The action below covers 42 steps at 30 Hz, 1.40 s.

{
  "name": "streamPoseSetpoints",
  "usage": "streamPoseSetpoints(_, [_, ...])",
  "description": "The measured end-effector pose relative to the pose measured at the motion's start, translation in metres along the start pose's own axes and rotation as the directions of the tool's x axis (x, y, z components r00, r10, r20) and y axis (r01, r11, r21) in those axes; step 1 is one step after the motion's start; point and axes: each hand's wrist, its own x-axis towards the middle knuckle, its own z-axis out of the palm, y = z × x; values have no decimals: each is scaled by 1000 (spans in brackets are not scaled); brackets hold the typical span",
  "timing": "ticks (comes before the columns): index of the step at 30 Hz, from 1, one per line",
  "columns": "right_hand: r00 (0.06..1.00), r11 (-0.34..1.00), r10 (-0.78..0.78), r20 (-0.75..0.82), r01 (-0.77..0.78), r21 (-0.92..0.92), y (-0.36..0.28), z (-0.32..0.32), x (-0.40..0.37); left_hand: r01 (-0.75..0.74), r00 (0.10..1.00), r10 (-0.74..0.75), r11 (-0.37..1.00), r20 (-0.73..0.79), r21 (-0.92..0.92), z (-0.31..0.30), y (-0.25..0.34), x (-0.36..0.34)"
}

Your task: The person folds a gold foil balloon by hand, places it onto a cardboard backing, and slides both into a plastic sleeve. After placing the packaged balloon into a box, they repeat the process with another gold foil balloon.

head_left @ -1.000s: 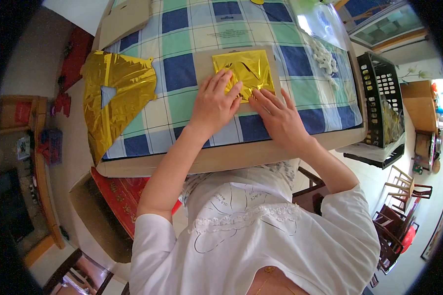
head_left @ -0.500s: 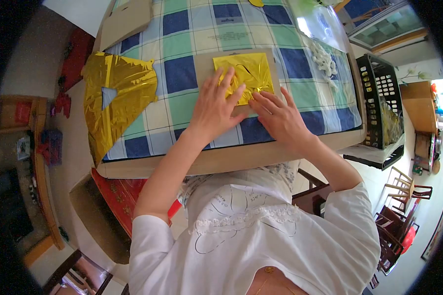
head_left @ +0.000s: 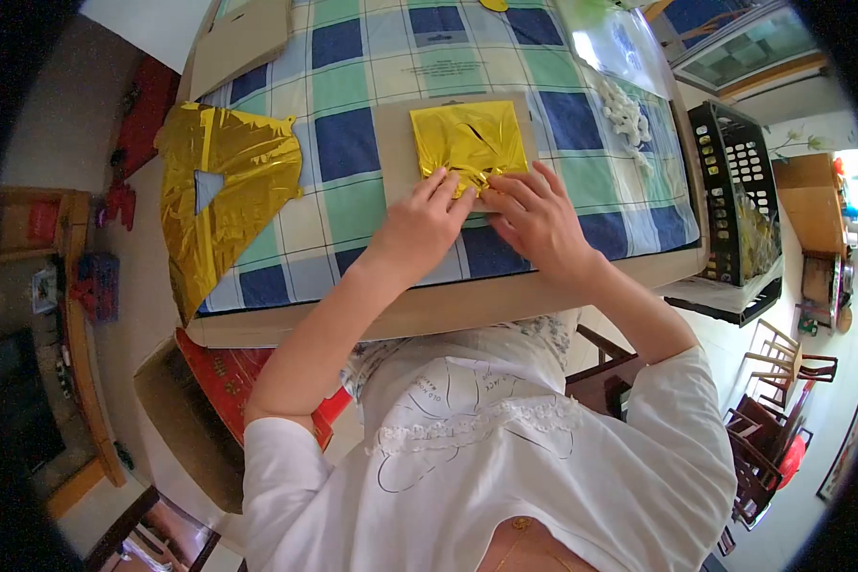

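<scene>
A folded piece of shiny gold foil (head_left: pixel 469 135) lies on a flat cardboard piece (head_left: pixel 395 148), with a dark slit-like crease near its middle. At the foil's near edge, my left hand (head_left: pixel 419 221) has its fingers drawn together, pinching the crumpled material. Close beside it, my right hand (head_left: pixel 541 221) grips the same edge between thumb and fingers. The fingertips of both hands nearly meet there, and part of the gathered foil is hidden under them.
A larger gold foil sheet (head_left: pixel 229 167) with a cut-out hangs over the table's left edge. Cardboard (head_left: pixel 243 43) sits at the far left on the checked cloth (head_left: pixel 343 86). White string (head_left: pixel 624 119) lies at right, near a black crate (head_left: pixel 729 181).
My left hand has pulled back from lying spread on the foil to its near edge, with the fingers now closed. My right hand stays at that edge, its fingers more curled.
</scene>
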Motion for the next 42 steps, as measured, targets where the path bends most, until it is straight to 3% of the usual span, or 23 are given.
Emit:
streamPoseSetpoints(1, [999,1000,-21,-44,21,4,4,5,0,16,1000,-16,999,7,-44,-2,-1,-1])
streamPoseSetpoints(4, [991,999,-41,-124,44,22,4,5,7,10,974,-28,997,-223,-78,-19,-1,-1])
streamPoseSetpoints(5, [989,999,-38,-142,43,29,4,2,10,113,924,-177,973,-340,-200,-20,-2,-6])
streamPoseSetpoints(7, [984,995,-13,-179,31,99,7,-3,16,243,734,-476,850,-485,-467,-18,-3,-20])
streamPoseSetpoints(10, [979,985,59,-196,-25,171,10,-18,26,92,523,-831,278,-192,-956,-5,-1,-26])
streamPoseSetpoints(11, [977,981,85,-194,-47,190,11,-21,29,120,500,-864,144,-65,-982,-3,0,-25])
streamPoseSetpoints(14, [970,977,85,-226,-36,210,16,-26,36,-58,538,-813,-296,220,-953,7,-8,-8])
streamPoseSetpoints(17, [970,979,68,-231,-20,204,16,-29,40,-10,566,-736,-456,371,-890,-6,-15,21])
streamPoseSetpoints(20, [972,977,67,-225,-19,211,16,-29,41,-48,545,-729,-521,414,-852,-1,-27,37])
streamPoseSetpoints(23, [972,976,85,-217,-37,215,17,-29,41,-130,534,-769,-485,351,-865,8,-38,48])
streamPoseSetpoints(26, [973,973,94,-210,-45,226,18,-29,43,-189,563,-755,-514,336,-837,2,-41,55])
streamPoseSetpoints(32, [957,975,113,-267,-55,215,21,-22,46,-160,638,-701,-524,317,-837,13,-39,47])
streamPoseSetpoints(38, [953,947,171,-250,-88,310,18,-22,49,-258,550,-780,-498,298,-828,10,-41,52])
streamPoseSetpoints(42, [946,920,234,-226,-141,366,20,-26,49,-204,519,-815,-413,260,-888,5,-49,51])
